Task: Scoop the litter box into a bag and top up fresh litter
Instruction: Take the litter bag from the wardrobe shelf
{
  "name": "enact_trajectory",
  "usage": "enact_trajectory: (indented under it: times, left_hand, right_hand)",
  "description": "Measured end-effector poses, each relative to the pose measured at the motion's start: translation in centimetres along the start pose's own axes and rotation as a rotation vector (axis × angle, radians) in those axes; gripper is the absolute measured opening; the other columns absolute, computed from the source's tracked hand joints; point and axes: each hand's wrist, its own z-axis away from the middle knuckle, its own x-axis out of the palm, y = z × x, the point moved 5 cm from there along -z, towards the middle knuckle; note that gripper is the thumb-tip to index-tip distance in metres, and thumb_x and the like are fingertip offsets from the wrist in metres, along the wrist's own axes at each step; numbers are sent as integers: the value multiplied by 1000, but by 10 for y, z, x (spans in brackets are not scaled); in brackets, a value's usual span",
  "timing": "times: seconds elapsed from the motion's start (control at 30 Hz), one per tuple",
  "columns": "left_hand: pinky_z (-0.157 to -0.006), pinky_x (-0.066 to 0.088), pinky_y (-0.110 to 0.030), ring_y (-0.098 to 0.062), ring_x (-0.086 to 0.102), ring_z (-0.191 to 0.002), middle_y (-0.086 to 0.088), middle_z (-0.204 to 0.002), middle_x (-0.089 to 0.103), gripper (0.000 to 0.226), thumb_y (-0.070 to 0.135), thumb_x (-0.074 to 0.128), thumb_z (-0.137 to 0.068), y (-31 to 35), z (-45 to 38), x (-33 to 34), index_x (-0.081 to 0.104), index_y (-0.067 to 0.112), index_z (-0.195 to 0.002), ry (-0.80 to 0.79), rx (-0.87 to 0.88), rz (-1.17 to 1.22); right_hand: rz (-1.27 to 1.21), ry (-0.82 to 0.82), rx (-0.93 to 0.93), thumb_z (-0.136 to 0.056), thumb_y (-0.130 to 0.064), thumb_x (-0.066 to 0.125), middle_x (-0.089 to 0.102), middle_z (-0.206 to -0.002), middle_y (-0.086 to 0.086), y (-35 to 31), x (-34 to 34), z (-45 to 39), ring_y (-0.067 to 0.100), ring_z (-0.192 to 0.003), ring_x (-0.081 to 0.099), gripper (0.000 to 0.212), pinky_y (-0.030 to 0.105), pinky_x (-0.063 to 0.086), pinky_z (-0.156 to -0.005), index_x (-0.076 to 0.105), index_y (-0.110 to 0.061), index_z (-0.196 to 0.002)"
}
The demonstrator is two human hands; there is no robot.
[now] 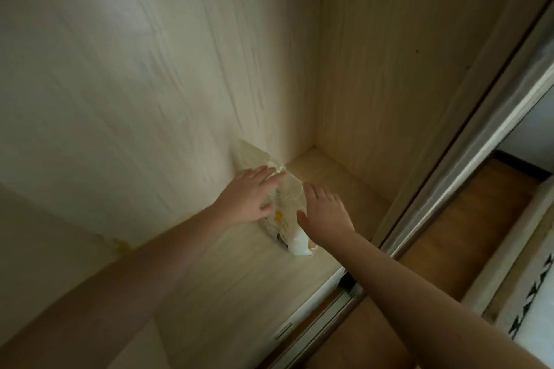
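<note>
a pale litter bag [284, 213] is seen leaning against the back panel [135, 84] of a wooden cabinet, near the corner, on the cabinet floor [239, 272]. bare floor lies open to its right, bounded by the side panel [374, 69] and sliding-door track [449, 183]. the left hand [248, 198] is laid flat on the bag, fingers spread; the right hand [325, 213] is pressed to its right edge, fingers apart.

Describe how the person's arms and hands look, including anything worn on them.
Both arms are bare as far up as the view shows, with no sleeves in sight. The left hand and right hand wear no gloves, and no rings, watch or bracelets show.
</note>
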Motion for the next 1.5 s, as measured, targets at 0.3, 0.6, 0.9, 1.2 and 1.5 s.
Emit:
enact_trajectory:
  times: [0.3, 0.6, 0.9, 1.2, 1.5]
  left_hand:
    - [-120, 7, -39, -23, 6, -150, -7, -163, 9, 87, 30, 60, -89, -73, -54, 26, 6, 17, -155, -93, 38, -155]
    - [-113, 22, -38, -24, 51, -117, -3, -121, 59, 46, 7, 54, -89, -84, -64, 49, 50, 17, -134, -26, 67, -93]
    - [-57, 36, -31, -20, 52, -68, -1, -70, 52, 12, 8, 58, -84, -84, -43, 54, 51, 14, -77, -129, 57, 2]
    - [-48, 44, -27, -23, 59, -50, -4, -55, 57, 26, 15, 80, -76, -29, 10, 28, 58, 12, -62, 137, 168, 185]
    - [-58, 48, -24, -16, 64, -58, 9, -64, 67, 4, 19, 69, -72, 96, 24, 9, 72, 21, -72, 152, 333, 359]
  right_hand:
    - [88, -172, 198, -90, -9, 40, 62, -103, 7, 11, 30, -53, 25, -87, 61, 22, 29, 40, -65, 53, -14, -108]
    - [90, -219, 201, -91, -4, 47, 63, -97, 4, 0, 51, -74, 22, -79, 60, 22, 29, 45, -61, 60, -15, -104]
    - [-22, -244, 221, -96, -16, 46, 63, -94, 5, 25, 63, -39, 23, -83, 61, 18, 28, 44, -63, 62, -22, -103]
    - [100, -273, 242, -91, -5, 43, 62, -87, 2, 42, 48, 19, 23, -76, 62, 23, 32, 48, -62, 59, -21, -89]
    - [85, -287, 440, -93, -17, 49, 61, -77, -6, 105, 27, 160, 14, -71, 63, 17, 32, 57, -67, 62, -27, -94]
